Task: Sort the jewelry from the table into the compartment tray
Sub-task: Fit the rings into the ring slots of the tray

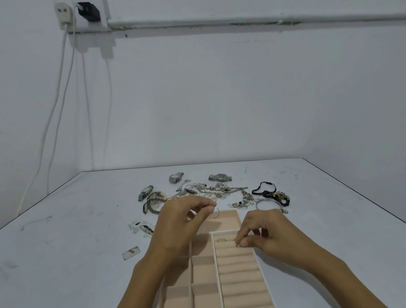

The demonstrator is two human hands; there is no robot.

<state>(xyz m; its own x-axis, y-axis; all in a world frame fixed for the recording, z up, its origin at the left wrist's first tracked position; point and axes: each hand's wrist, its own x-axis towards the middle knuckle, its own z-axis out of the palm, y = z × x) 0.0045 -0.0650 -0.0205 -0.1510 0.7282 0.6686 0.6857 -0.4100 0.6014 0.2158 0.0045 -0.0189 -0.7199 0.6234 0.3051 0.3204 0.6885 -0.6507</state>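
Tray [241,281]: lower middle of the frame, on the table [61,255]; plain compartments on the left, ridged rolls on the right.
Right hand [262,235]: right of centre, fingers curled, tips down on the far rolls; whether it held anything could not be told.
Seated ring [221,240]: in the far rolls, just left of those fingertips.
Left hand [177,223]: left of centre, thumb and forefinger pinched a thin ring [215,212] over the tray's far compartment.
Jewelry pile [213,192]: above the hands, on the table beyond the tray.

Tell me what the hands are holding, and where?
The left hand pinches a thin ring by its rim. What the right hand holds, if anything, cannot be told.
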